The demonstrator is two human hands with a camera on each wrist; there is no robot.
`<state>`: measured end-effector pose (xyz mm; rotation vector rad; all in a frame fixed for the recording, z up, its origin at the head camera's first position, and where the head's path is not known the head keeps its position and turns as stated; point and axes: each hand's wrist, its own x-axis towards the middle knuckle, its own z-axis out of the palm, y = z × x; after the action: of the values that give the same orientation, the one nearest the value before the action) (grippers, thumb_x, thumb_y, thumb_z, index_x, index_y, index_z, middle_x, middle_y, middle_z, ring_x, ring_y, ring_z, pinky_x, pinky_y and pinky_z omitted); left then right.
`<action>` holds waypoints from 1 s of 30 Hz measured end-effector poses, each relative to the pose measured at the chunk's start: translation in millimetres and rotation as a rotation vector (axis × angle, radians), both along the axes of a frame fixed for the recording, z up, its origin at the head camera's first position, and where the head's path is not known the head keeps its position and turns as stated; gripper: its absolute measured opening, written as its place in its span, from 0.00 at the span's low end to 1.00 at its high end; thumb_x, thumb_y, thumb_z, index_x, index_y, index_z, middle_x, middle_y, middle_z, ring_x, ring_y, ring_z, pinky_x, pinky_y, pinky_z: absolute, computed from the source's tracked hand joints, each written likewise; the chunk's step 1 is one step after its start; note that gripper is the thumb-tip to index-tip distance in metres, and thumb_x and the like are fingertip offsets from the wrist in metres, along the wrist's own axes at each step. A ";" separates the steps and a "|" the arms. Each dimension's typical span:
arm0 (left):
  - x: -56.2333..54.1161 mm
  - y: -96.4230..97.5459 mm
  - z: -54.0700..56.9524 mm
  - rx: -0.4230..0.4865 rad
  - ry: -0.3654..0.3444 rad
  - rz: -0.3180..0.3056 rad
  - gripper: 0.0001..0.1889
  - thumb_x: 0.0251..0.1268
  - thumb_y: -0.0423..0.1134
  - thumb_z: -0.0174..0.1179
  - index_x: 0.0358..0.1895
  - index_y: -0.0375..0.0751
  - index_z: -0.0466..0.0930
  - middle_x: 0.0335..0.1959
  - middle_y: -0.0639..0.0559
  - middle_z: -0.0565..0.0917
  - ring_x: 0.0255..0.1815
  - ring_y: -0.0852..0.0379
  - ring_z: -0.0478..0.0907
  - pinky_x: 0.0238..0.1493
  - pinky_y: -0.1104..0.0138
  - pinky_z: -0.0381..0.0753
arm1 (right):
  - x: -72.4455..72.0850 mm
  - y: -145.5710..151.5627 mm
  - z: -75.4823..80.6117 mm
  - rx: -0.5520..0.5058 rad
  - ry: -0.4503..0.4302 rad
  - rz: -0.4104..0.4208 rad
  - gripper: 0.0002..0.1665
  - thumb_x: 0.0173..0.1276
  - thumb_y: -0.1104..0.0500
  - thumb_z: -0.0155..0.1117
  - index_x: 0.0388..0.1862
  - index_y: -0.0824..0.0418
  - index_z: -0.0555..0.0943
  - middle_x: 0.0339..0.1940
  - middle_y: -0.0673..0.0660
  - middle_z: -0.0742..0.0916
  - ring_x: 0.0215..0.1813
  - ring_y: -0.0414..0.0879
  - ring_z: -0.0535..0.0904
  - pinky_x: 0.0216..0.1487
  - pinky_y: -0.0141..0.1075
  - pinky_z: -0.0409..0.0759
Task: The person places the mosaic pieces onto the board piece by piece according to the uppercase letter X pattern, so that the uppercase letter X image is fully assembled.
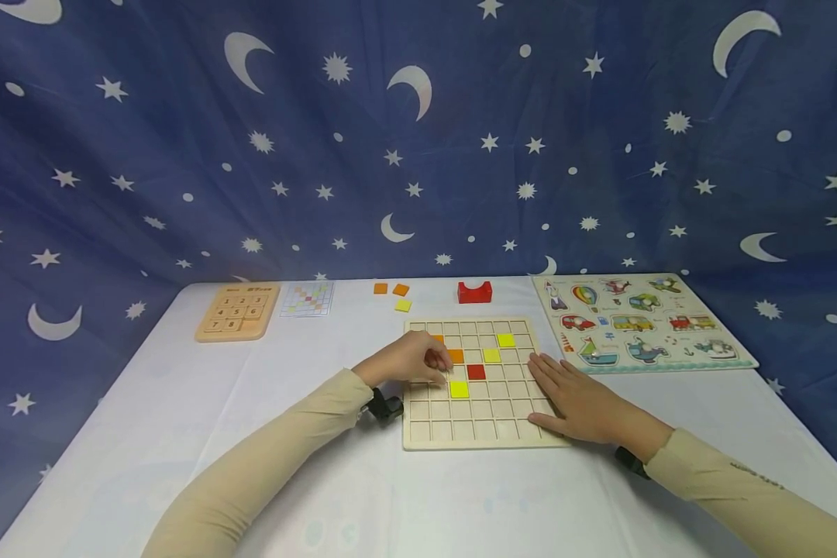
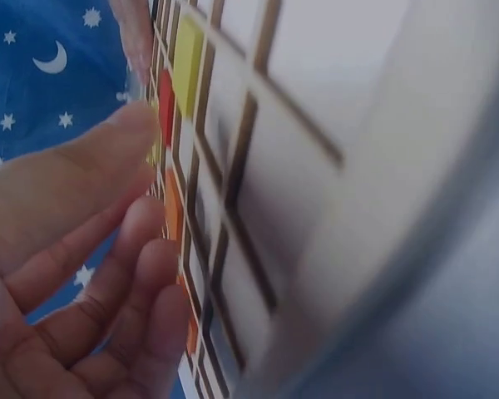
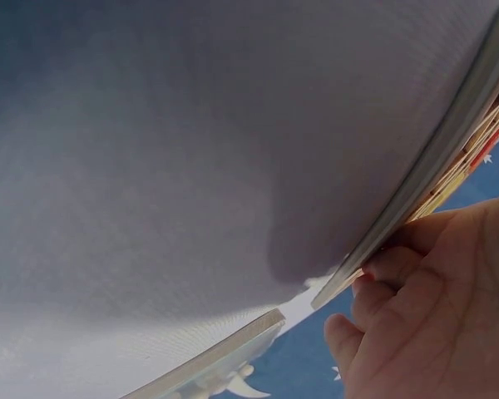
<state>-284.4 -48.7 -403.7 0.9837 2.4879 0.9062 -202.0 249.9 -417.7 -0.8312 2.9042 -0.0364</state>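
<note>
A wooden grid board [image 1: 490, 431] lies flat on the white table. Set in its cells are a red tile [image 1: 476, 372], yellow tiles [image 1: 459, 389] and orange tiles [image 1: 456, 356], together forming diagonal lines. Over the board's left part is my left hand [image 1: 413, 359], its thumb and bent fingers apart beside the orange tiles. No tile shows between those fingertips in the left wrist view, where the thumb [image 2: 83, 170] points toward the board. Along the board's right edge rests my right hand [image 1: 586, 399], fingers extended and thumb spread. The right wrist view shows its palm [image 3: 449, 307] by the board's edge.
Behind the board lie loose orange tiles [image 1: 380, 288], a loose yellow tile [image 1: 403, 305] and a red notched block [image 1: 474, 292]. A pattern card [image 1: 307, 299] and a wooden number puzzle [image 1: 237, 313] are at the back left. At right is a vehicle puzzle board [image 1: 631, 341].
</note>
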 end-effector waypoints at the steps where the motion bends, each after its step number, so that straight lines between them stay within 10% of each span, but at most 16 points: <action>1: -2.2 -1.8 0.4 0.005 0.002 0.007 0.09 0.50 0.34 0.70 0.36 0.39 0.85 0.34 0.51 0.85 0.32 0.64 0.77 0.38 0.76 0.77 | 0.1 -0.1 0.1 0.001 0.001 0.000 0.52 0.67 0.30 0.44 0.73 0.69 0.54 0.75 0.64 0.60 0.75 0.60 0.54 0.72 0.54 0.56; 30: -91.2 -64.5 -9.3 0.038 0.091 0.358 0.19 0.52 0.31 0.68 0.50 0.33 0.80 0.52 0.39 0.80 0.51 0.45 0.78 0.56 0.59 0.76 | -0.1 1.0 0.3 -0.001 -0.013 0.001 0.52 0.67 0.31 0.44 0.73 0.68 0.54 0.75 0.64 0.59 0.75 0.60 0.53 0.72 0.54 0.55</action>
<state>-375.6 -113.2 -413.0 0.6088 2.7880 1.0353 -202.1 250.9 -417.4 -0.8295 2.8920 -0.0427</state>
